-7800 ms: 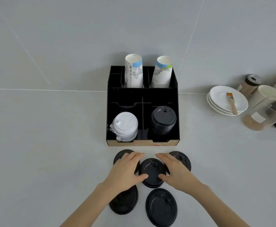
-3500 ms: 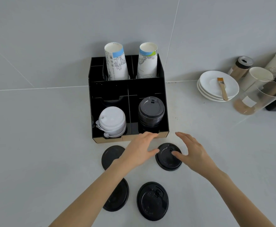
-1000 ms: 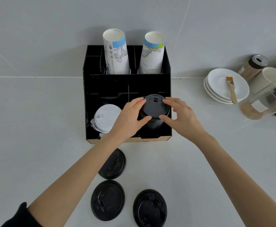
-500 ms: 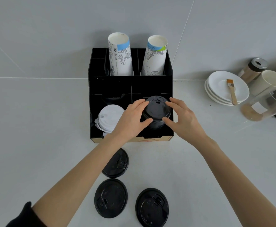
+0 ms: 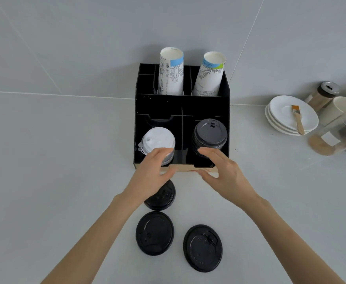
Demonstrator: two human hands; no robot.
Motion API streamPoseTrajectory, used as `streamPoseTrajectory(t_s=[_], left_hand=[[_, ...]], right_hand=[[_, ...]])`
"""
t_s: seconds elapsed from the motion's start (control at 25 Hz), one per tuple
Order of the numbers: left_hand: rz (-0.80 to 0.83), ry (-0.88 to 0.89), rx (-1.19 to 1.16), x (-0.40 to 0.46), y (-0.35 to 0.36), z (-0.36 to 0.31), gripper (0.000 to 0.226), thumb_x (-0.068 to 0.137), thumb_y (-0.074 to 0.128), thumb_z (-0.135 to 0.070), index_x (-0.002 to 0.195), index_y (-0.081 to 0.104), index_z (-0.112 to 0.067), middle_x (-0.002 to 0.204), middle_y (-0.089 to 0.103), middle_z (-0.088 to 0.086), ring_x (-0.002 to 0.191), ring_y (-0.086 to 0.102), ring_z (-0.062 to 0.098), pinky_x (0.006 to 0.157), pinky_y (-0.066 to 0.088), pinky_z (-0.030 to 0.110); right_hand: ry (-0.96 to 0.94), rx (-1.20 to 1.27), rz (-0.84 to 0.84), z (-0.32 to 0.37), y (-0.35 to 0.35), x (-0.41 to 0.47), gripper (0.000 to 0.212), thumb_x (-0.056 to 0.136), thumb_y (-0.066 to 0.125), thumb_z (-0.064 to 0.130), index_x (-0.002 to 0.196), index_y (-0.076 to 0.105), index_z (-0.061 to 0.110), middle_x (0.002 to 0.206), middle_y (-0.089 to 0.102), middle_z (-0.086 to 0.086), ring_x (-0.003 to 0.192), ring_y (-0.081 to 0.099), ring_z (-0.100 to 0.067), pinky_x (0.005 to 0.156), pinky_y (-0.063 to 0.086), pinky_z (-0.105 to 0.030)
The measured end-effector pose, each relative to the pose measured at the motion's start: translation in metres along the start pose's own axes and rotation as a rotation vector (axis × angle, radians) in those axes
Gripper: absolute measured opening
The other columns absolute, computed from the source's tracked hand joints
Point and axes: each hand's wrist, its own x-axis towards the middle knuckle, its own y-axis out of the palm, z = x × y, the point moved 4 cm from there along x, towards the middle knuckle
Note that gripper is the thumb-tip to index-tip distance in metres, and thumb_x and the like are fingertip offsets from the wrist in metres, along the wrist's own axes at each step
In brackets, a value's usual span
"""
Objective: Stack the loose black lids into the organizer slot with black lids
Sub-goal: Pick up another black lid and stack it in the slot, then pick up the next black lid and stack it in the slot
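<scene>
A black organizer (image 5: 182,103) stands against the wall. Its front right slot holds a stack of black lids (image 5: 209,136); the front left slot holds white lids (image 5: 157,141). Three loose black lids lie on the counter in front: one (image 5: 163,196) partly under my left wrist, one (image 5: 154,233) below it, one (image 5: 202,248) to the right. My left hand (image 5: 153,175) and my right hand (image 5: 222,175) hover over the organizer's front edge, fingers spread, holding nothing.
Two tall paper cup stacks (image 5: 171,72) stand in the organizer's back slots. To the right are stacked white plates (image 5: 287,117) with a brush (image 5: 297,117), a shaker jar (image 5: 323,95), a white cup (image 5: 342,109) and a clear container (image 5: 336,138).
Both hands have let go of the lid now resting on the black stack and have drawn back toward me, over the organizer's front edge.
</scene>
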Motion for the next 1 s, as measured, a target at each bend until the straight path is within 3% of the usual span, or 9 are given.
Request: streamPoseTrajectory(t_s=[0.12, 0.4, 0.6, 1.0], left_hand=[[0.012, -0.041, -0.005, -0.021, -0.003, 0.017, 0.048, 0.083, 0.058, -0.025, 0.127, 0.041, -0.018, 0.13, 0.048, 0.003, 0.118, 0.045, 0.016, 0.095, 0.031, 0.02], [0.072, -0.195, 0.012, -0.051, 0.003, 0.054, 0.049, 0.084, 0.057, -0.025, 0.129, 0.039, -0.014, 0.134, 0.045, 0.006, 0.12, 0.044, 0.021, 0.101, 0.033, 0.029], [0.145, -0.283, 0.025, -0.056, 0.011, 0.069, 0.062, 0.083, 0.058, -0.03, 0.135, 0.029, -0.014, 0.139, 0.038, 0.007, 0.124, 0.039, 0.022, 0.104, 0.032, 0.033], [0.186, -0.324, 0.085, -0.051, 0.025, 0.071, 0.064, 0.081, 0.058, -0.031, 0.134, 0.027, -0.015, 0.137, 0.034, 0.01, 0.124, 0.031, 0.026, 0.102, 0.031, 0.035]], right_hand=[[0.018, 0.024, 0.057, 0.004, 0.021, -0.009, 0.045, 0.084, 0.057, 0.017, 0.126, 0.042, 0.017, 0.134, 0.047, 0.002, 0.117, 0.046, -0.01, 0.092, 0.025, -0.006], [0.083, 0.023, 0.167, 0.0, 0.069, -0.023, 0.044, 0.085, 0.056, 0.018, 0.127, 0.042, 0.013, 0.134, 0.047, -0.002, 0.121, 0.044, -0.014, 0.097, 0.023, -0.01], [0.199, 0.034, 0.212, -0.005, 0.093, -0.03, 0.046, 0.085, 0.055, 0.021, 0.128, 0.041, 0.011, 0.125, 0.046, -0.006, 0.109, 0.051, -0.018, 0.094, 0.04, -0.024], [0.33, 0.095, 0.223, -0.006, 0.114, -0.032, 0.043, 0.085, 0.053, 0.021, 0.126, 0.044, 0.011, 0.121, 0.046, -0.01, 0.107, 0.052, -0.021, 0.092, 0.041, -0.026]])
